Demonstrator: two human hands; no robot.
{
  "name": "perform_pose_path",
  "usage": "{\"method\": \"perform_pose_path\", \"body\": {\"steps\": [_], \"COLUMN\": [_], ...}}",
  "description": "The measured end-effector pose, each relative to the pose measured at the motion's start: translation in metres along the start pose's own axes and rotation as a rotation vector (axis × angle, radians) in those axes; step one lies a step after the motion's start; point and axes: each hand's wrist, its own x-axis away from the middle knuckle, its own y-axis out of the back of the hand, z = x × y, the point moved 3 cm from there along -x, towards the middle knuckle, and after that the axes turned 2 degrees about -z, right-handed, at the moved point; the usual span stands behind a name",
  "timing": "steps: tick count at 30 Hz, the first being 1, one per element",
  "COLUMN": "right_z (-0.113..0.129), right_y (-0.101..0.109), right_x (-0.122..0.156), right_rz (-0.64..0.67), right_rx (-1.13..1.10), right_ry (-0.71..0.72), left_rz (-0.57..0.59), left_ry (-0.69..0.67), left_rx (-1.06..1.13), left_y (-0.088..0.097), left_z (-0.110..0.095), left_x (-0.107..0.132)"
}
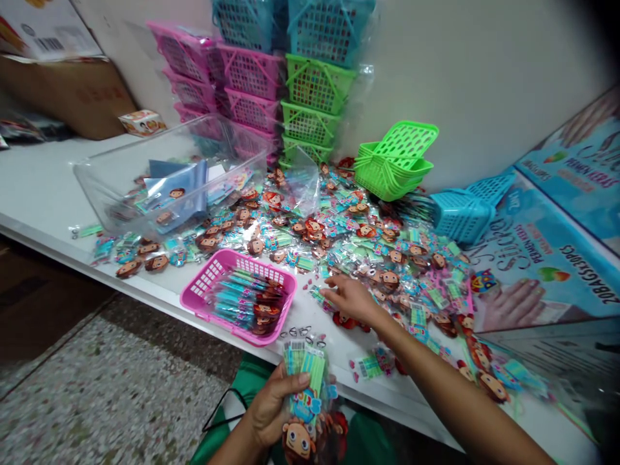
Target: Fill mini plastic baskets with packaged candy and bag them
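Low at the table's front edge, my left hand [271,403] is closed around a bunch of clear candy packets [305,387]. They show green sticks, a blue label and a cartoon head at the lower end. My right hand [351,297] reaches over the table with its fingers apart, at the near side of a spread of loose packets [314,229]. Its fingertips are close to one packet [317,295]; whether they touch it I cannot tell. A pink basket [194,290] left of my right hand holds a row of similar packets lying side by side.
A clear plastic bin [97,194] with packets and blue card stands at the left. Wrapped stacks of pink baskets [252,71] and green baskets [314,84] rise behind. Loose green baskets [387,171], blue baskets [460,213] and a printed carton [557,258] are at right.
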Motion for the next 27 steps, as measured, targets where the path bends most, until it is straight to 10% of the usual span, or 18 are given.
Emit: {"method": "perform_pose_path", "body": {"steps": [7, 13, 16, 27], "right_z": [0.019, 0.029, 0.042, 0.04], "right_y": [-0.021, -0.018, -0.008, -0.022], "right_x": [0.021, 0.081, 0.093, -0.066], "right_rz": [0.105, 0.033, 0.068, 0.045], "right_rx": [0.297, -0.577, -0.648, 0.385], "right_ry": [-0.029, -0.198, -0.063, 0.067], "left_rz": [-0.102, -0.078, -0.049, 0.053], "left_ry": [-0.055, -0.107, -0.11, -0.08], "left_rx": [-0.013, 0.036, 0.048, -0.038], "left_y": [-0.007, -0.024, -0.027, -0.027], "left_z": [-0.005, -0.004, -0.005, -0.005], "left_x": [-0.004, -0.012, -0.014, -0.002]}}
